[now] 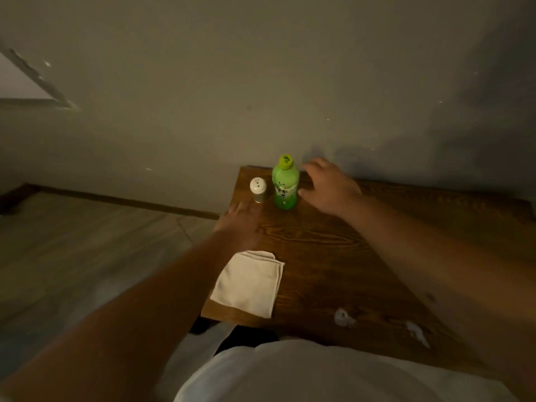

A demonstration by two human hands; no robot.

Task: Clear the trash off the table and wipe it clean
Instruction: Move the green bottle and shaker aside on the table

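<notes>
A dark wooden table [333, 250] stands against the wall. A green bottle [285, 184] with a yellow-green cap is upright near its far left corner. Left of it stands a small white-topped shaker [258, 189]. My right hand [330, 187] hovers just right of the bottle, fingers spread, holding nothing. My left hand [242, 224] lies flat near the table's left edge, just in front of the shaker. A folded white cloth [249, 282] lies at the near left edge. Two crumpled bits of white trash [343, 317] [417, 333] lie near the front edge.
The grey wall [261, 82] runs right behind the table. A grey tiled floor [87, 242] opens to the left. My white shirt [319, 372] fills the bottom of the view. The light is dim.
</notes>
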